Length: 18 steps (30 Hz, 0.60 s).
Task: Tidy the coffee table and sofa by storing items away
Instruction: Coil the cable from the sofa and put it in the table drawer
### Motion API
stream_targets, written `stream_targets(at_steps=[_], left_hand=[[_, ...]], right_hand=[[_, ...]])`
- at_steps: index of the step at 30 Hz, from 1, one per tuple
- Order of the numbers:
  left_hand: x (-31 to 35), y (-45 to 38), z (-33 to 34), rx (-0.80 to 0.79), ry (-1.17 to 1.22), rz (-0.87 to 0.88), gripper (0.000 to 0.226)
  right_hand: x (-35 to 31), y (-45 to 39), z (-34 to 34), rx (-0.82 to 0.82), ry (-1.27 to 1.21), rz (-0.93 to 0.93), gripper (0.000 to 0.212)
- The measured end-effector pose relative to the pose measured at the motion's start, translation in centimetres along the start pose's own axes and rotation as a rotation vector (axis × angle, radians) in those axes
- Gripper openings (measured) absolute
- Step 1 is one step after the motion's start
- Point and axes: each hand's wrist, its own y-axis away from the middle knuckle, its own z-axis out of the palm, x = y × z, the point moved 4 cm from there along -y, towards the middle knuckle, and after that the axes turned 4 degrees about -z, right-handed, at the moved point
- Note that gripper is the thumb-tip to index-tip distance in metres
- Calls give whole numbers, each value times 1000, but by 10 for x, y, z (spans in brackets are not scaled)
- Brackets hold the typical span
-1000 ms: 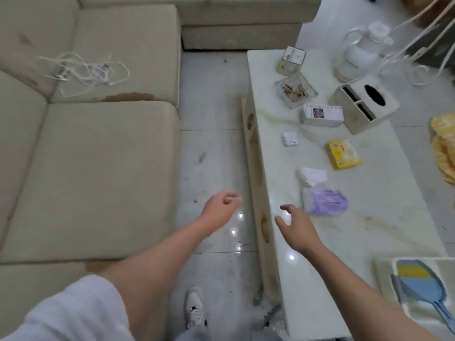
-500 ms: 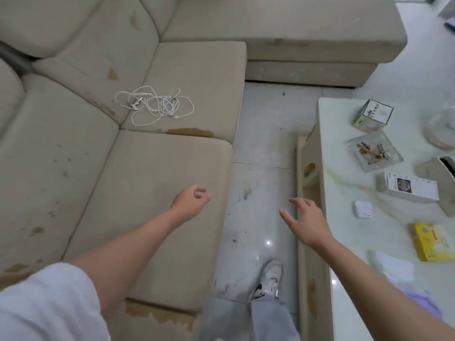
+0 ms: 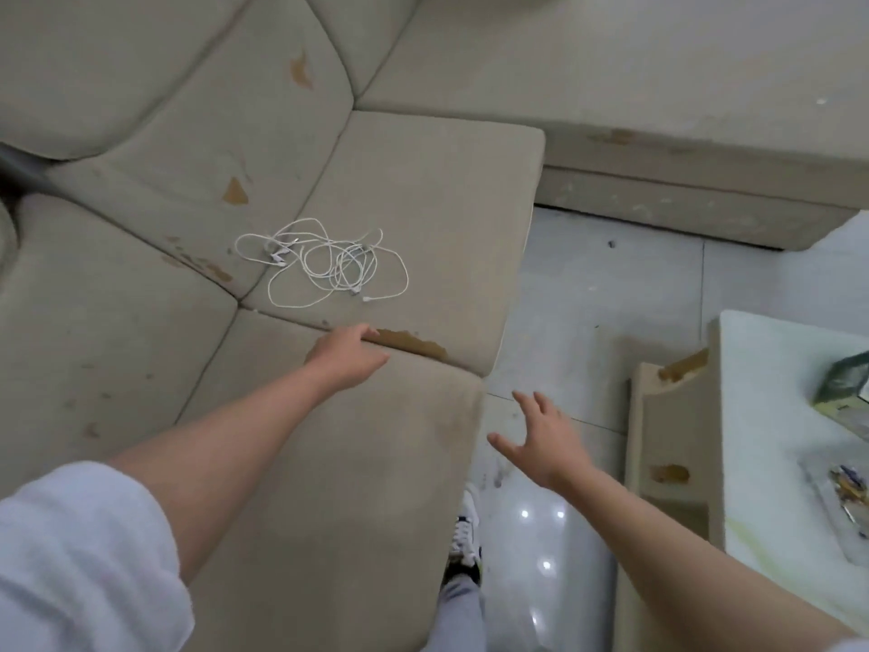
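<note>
My left hand (image 3: 345, 357), loosely curled and empty, now reaches the sofa (image 3: 385, 487) seam; tangled white cables (image 3: 324, 263) lie at twelve o'clock. My right hand (image 3: 541, 444), spread, empty, hangs over open floor (image 3: 606, 284); the coffee table (image 3: 771, 416) has slid toward three o'clock.

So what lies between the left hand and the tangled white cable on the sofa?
Only bare sofa cushion in the head view: the seam between two seat cushions and a brown worn patch beside the left hand. Nothing blocks the way to the white cable.
</note>
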Motion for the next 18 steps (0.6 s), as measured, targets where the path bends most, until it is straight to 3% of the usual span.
stream_targets(at_steps=[9,14,16,18], left_hand=[[-51,-242,-21,213,-127,-46,91],[-57,-321,-34,360,-347,62,113],[-54,-360,-37,333,-404,66,125],[-58,-395,-34,183,-388,-20,139]], right_hand=[[-59,-278,64,-96,228,-82,118],[-66,-316,108,-140,243,-21,145],[-61,-325,117,-157,213,-18,147],[-57,-330,120,-173,206,-17,148]])
